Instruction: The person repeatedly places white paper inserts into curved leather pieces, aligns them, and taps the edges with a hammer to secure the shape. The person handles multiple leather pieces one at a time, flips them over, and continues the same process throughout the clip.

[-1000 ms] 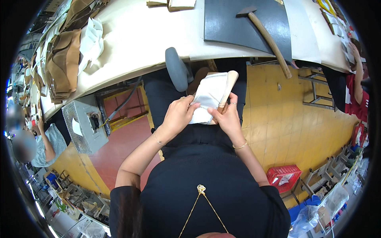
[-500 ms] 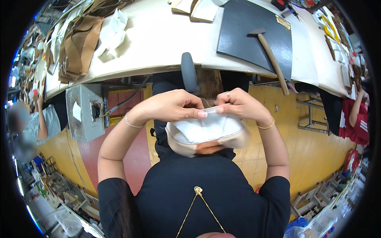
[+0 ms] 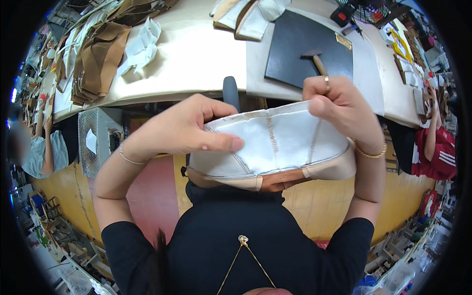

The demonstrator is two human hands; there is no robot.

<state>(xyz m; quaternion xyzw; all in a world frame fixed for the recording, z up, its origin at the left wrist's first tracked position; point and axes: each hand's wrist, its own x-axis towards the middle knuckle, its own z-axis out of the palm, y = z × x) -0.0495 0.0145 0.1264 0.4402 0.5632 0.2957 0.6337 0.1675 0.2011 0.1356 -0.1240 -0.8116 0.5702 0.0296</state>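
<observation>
A stitched shoe upper (image 3: 290, 132), white-lined with beige and brown outer parts, is held up in front of my body. Zigzag stitching runs down the middle of the lining. My left hand (image 3: 196, 125) grips the upper's left edge, its thumb lying on the white lining and the other fingers behind. At the upper right corner, my right hand (image 3: 339, 101) pinches the rim between thumb and curled fingers. Just beyond the upper, a dark rounded post (image 3: 230, 91) rises at the table's front edge.
On the table (image 3: 196, 54) lies a black slab (image 3: 295, 49) with a hammer (image 3: 314, 61) on it. Brown leather pieces (image 3: 98, 64) and white-lined pieces (image 3: 142, 46) are at the left, a fan (image 3: 368, 10) at the far right. A metal box (image 3: 98, 142) stands below; people sit at both sides.
The upper has come up closer and is spread wider, its lining now facing me. My hands have moved apart, the right one up and to the right.
</observation>
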